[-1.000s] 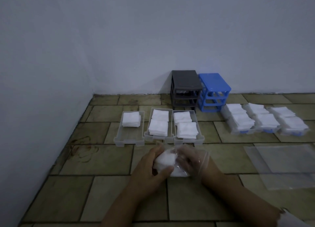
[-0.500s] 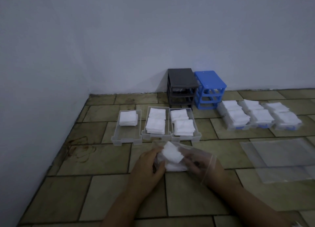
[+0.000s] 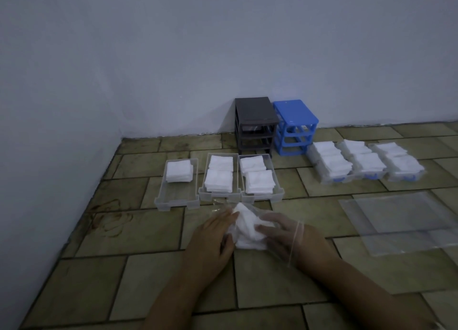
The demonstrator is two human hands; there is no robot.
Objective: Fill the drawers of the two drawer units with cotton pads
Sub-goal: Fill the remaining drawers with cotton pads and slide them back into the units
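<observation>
Hands gripped a soft white stack of square cotton pads on the tiled floor: the bare left hand at its side, the right hand inside a crinkled clear plastic bag, just before three clear rectangular drawers.

White cotton pads bunched on floor; left drawer half-filled.

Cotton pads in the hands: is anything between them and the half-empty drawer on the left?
Only a clear plastic bag wrapped around the cotton pads, which the left hand and right hand hold together. The floor tile up to the left drawer shows nothing else, and the drawer's near half is open.
</observation>
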